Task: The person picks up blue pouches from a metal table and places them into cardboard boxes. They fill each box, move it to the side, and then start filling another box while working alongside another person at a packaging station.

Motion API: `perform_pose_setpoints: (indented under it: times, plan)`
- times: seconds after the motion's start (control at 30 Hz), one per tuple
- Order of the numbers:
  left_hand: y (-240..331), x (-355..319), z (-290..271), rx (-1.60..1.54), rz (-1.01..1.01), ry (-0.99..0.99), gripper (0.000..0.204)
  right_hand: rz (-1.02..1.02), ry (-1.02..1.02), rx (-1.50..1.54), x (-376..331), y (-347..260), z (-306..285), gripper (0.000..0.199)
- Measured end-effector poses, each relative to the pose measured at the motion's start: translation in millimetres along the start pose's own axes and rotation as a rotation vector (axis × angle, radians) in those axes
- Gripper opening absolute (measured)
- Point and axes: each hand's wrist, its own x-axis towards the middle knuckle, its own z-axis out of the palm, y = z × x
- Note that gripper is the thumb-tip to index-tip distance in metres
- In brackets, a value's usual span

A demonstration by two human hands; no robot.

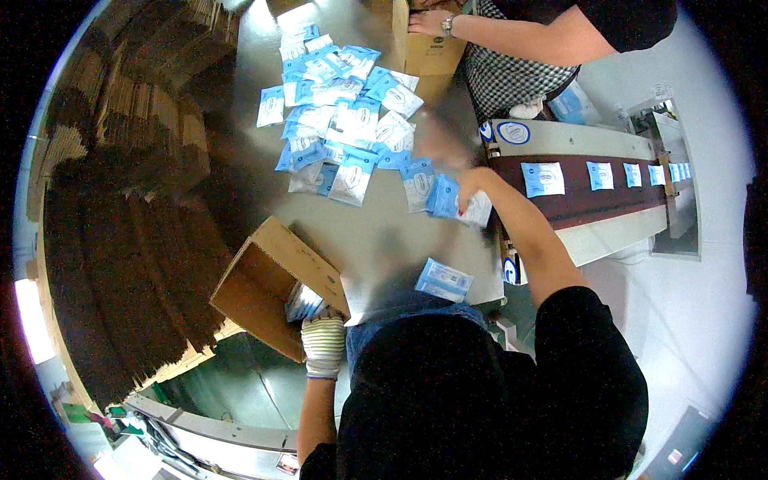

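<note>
Right hand is nearly closed on blue-white packets, best kept flat, squared; gloved left hand, openness and grip hidden, can't tell, should steady the carton.

Blue and white packs and an open brown box.
The packs are flat, soft and square-ish. Most lie in a big messy pile on the grey table, one on top of another, turned all sorts of ways. At the near right end of the pile, some packs overlap. A lone pack lies flat by the table's near edge, well apart from the pile. The box is tilted, at the table's left side. Its inside shows. Packs lie in it, near its right wall, but how many is hard to tell.
</note>
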Motion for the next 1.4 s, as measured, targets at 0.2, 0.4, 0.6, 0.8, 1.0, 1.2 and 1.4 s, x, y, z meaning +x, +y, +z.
perform_pose_setpoints:
  times: [0.2, 0.4, 0.6, 0.8, 1.0, 1.2, 1.4]
  plan:
    - [4, -1, 2, -0.018, -0.005, 0.008, 0.014, -0.223, 0.801, -0.178, -47, -68, 112, 0.071]
    - [-4, -10, 11, 0.035, 0.078, 0.098, 0.021, -0.525, 0.972, 0.845, -90, -109, 150, 0.064]
    - [1, -8, 5, 0.098, 0.144, 0.033, 0.009, -0.559, 1.06, 0.513, -21, -104, 175, 0.066]
    - [1, -5, 6, -0.067, 0.077, 0.066, 0.013, -1.338, 0.656, 1.015, -151, -248, 76, 0.048]
    - [20, 11, 13, -0.236, 0.112, 0.527, 0.013, -0.688, 1.171, -0.529, -103, -384, 55, 0.026]
    - [24, 8, 16, -0.22, -0.057, 0.615, 0.018, -0.808, 0.95, -0.894, -80, -376, 100, 0.038]
    - [6, -5, 14, -0.012, 0.003, 0.219, 0.015, -1.148, 0.944, 0.213, -141, -277, 53, 0.04]
